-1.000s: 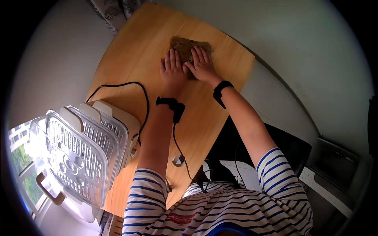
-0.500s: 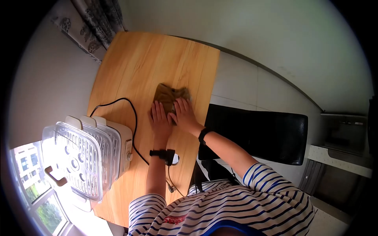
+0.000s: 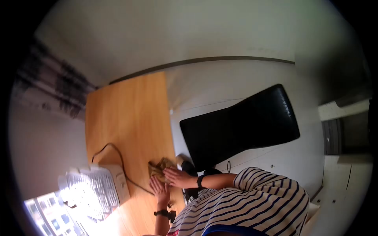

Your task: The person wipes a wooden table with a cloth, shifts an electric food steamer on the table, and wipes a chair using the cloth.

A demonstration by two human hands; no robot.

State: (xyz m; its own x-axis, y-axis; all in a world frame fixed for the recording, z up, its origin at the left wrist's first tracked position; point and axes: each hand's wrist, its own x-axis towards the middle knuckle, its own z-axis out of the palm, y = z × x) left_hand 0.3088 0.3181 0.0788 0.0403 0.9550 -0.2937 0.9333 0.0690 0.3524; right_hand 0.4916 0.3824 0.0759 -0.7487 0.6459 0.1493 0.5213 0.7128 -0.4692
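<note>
A crumpled brown cloth [image 3: 157,167] lies on the wooden table [image 3: 126,118], close to its right edge. My left hand [image 3: 160,190] rests on the near part of the cloth with its fingers stretched out. Beside it, my right hand [image 3: 178,178] lies across the cloth's right side, fingers extended and flat. The two hands are close together. What is under the palms is hidden.
A white food steamer with clear tiers [image 3: 92,192] stands at the table's left, in glare from the window [image 3: 53,214]. Its black cord [image 3: 122,159] curves across the tabletop. A black padded seat [image 3: 244,128] is right of the table.
My view has turned, so table and hands now appear lower in the picture. The cloth looks more bunched and sits nearer my body, with both hands still on it.
</note>
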